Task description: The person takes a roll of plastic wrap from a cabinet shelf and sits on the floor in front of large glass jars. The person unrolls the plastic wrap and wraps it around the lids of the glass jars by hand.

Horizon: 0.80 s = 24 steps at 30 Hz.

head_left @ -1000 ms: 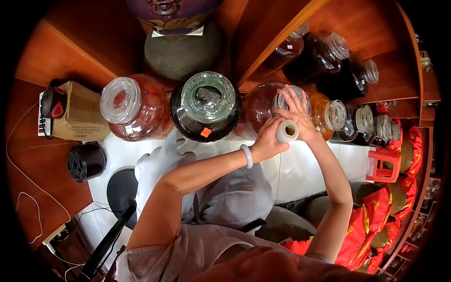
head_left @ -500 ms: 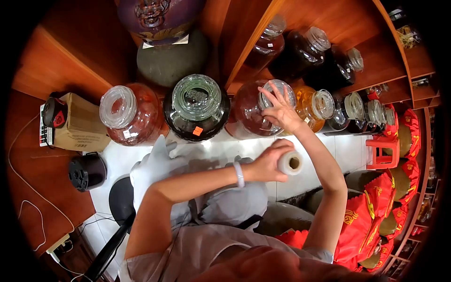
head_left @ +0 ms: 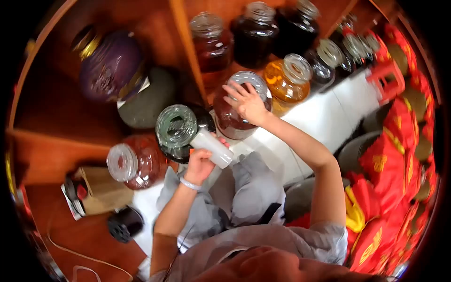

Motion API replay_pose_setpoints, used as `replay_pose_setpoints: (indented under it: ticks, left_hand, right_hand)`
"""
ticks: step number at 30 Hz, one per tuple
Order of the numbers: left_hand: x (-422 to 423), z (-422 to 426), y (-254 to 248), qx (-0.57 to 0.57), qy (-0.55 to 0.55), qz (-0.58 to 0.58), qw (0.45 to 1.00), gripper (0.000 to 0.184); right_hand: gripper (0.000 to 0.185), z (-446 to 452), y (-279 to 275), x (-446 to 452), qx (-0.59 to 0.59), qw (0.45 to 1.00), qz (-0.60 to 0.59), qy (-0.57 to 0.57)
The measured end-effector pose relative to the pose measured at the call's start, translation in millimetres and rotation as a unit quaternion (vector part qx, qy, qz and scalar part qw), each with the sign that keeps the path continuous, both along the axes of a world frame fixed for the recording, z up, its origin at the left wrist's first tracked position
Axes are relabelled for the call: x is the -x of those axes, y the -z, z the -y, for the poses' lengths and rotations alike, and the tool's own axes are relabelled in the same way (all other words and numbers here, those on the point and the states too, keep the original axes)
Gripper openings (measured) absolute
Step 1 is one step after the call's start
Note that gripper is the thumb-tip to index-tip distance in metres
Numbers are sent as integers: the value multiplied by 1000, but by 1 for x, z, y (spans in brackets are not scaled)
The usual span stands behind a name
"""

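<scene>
A whitish roll of clear film [head_left: 212, 149] is gripped in my left hand [head_left: 203, 164], its end beside the green-rimmed dark jar [head_left: 176, 127]. My right hand [head_left: 247, 104] has its fingers spread over the side and lid of a reddish glass jar [head_left: 235, 117]. That jar stands on the white floor. To its right is a jar with orange contents [head_left: 285, 82]. Left of the dark jar sits another red jar [head_left: 141, 162] with a clear glass lid.
Dark jars [head_left: 253, 40] line the wooden shelf behind. A purple urn [head_left: 110, 66] rests on a grey-green pot [head_left: 148, 101] at upper left. A cardboard box [head_left: 105, 188] and black container [head_left: 125, 224] are lower left; a red stool [head_left: 386, 81] and red cloth-covered pots [head_left: 390, 160] are right.
The view has turned and the jars appear shifted. My left hand has moved left with the roll, now tilted toward the dark jar. My right hand remains spread at the reddish jar.
</scene>
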<state>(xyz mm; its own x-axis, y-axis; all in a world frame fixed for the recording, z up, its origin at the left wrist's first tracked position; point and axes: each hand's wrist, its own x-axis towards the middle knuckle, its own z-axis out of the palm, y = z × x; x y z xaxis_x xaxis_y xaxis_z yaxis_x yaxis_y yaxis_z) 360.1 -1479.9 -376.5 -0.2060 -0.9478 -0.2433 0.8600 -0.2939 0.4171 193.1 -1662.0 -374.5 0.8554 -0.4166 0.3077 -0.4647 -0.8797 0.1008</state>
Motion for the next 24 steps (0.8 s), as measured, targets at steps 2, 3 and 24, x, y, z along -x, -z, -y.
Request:
replay_pose_setpoints:
  ticks: [2,3,24]
  left_hand:
    - [-2,-5,-2,6,-20,-12,1000,54]
    - [-4,-6,-2,4,4,0,1000,54]
    - [17,44,0,11,4,196,981,54]
  right_hand:
    - [50,-1,1,13,-21,998,54,-29]
    - [54,3,8,23,-87,988,121,-38]
    - [58,22,63,27,-258,731,614,147]
